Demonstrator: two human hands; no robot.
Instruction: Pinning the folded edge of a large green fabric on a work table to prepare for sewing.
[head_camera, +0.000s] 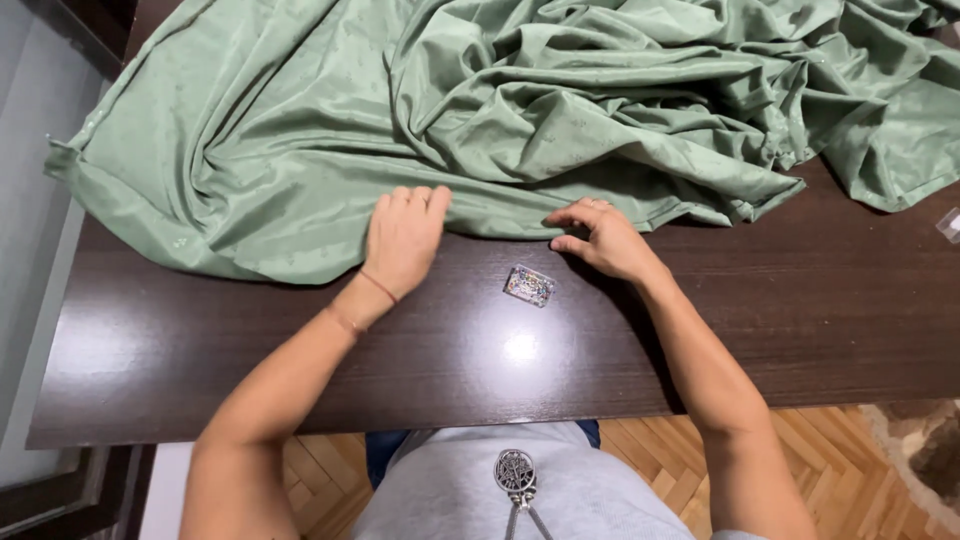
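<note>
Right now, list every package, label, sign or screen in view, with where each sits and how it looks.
Small clear rectangular plastic box with many-coloured bits inside: lies on the dark brown wooden table, between the left hand and the right hand, just below the hem of the crumpled green satin cloth.
Small clear object: at the table's right edge, cut off, too small to tell.
No signs or screens.

Grey top (560, 490), silver pendant (516, 475), wrist cords (378, 286)
</note>
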